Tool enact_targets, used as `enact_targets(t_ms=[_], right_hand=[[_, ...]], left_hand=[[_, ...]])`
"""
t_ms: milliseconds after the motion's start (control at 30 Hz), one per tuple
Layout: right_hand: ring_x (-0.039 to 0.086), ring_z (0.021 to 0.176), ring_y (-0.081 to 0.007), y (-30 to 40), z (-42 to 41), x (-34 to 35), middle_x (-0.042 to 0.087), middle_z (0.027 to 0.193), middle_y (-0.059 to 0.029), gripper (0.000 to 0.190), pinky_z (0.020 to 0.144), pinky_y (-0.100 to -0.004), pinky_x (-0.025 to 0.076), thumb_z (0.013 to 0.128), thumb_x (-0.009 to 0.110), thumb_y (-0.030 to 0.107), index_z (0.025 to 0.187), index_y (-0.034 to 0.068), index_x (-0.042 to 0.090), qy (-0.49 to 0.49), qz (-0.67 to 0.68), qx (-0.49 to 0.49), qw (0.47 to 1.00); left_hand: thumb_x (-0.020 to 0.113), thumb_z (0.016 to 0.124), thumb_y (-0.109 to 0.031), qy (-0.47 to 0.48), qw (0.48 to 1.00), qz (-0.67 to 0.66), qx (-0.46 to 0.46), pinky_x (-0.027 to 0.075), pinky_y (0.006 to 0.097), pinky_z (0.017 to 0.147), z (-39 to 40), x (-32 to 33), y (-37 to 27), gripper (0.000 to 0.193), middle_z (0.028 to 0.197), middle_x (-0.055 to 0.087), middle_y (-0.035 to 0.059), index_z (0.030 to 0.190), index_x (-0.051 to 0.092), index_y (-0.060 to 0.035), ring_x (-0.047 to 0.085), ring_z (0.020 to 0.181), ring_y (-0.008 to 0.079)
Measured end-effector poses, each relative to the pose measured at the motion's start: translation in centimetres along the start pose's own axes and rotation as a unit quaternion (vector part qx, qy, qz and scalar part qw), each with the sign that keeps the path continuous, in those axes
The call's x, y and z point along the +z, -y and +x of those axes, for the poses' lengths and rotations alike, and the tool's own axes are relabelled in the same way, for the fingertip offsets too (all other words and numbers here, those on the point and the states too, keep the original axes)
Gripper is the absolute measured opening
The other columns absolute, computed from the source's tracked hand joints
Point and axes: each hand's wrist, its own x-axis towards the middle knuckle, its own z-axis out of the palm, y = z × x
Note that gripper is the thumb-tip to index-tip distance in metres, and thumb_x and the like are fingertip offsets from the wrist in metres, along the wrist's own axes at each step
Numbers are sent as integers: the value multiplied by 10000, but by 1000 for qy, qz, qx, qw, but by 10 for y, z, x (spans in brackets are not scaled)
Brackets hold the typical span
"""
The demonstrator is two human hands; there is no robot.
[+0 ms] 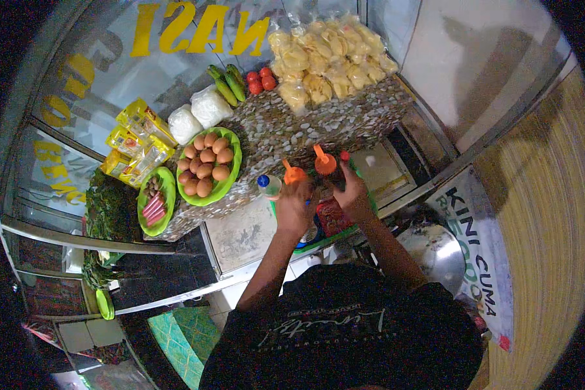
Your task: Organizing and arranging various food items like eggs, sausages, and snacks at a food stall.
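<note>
In front of me stands a green tray crowded with bottles and packs. My right hand is at its right side, fingers against a dark bottle near an orange spouted lid and a red cap. My left hand is blurred over the tray's left part, just below a second orange lid; its grip is hidden. Left of that hand is a clear bottle with a blue cap. Between my wrists lie a red pack and a blue-and-white item.
A pebbled counter holds a green plate of eggs, a smaller plate with sausages, yellow packets, white bags, cucumbers, tomatoes and bagged crackers. Glass panes edge it. A metal pan stands lower right.
</note>
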Motion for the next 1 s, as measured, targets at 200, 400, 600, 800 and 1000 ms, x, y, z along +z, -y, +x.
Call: enact_targets(t_ms=[200,400,600,800,1000], right_hand=[[675,1058,-386,-35,-30,19,673,1207,-235,449,910,-481,550,942,731,174,1342,19,598,-45,147,127,980],[686,977,-403,-72,-34,32,705,1151,-202,388,877,-494,541,923,742,255,1224,24,662,-22,-96,-33,995],[694,982,-396,-72,-21,38,724,1032,-219,356,866,-487,536,906,750,258,1147,7,674,9,-73,23,997],[706,977,-382,-59,-14,25,731,998,-202,252,846,-469,539,926,723,215,1071,12,685,71,14,81,994],[717,952,-362,-51,-14,28,738,995,-188,229,839,-447,541,964,681,234,1046,21,699,39,-8,43,998]], left_hand=[[717,930,-285,76,979,-118,-149,576,498,735,-54,31,32,228,920,757,179,1012,756,-75,731,821,394],[714,933,-314,99,979,-86,-158,575,514,731,-52,50,43,251,894,739,212,1003,760,-78,724,825,411],[682,951,-318,92,983,-57,-149,564,550,724,-49,61,42,256,905,727,232,1063,733,-93,708,821,441],[636,969,-280,131,973,-41,-184,558,572,721,-48,62,51,235,918,722,238,1112,709,-109,707,841,455],[612,981,-293,17,986,-87,-143,561,567,720,-59,75,67,259,905,721,235,1139,714,-114,708,842,453]])
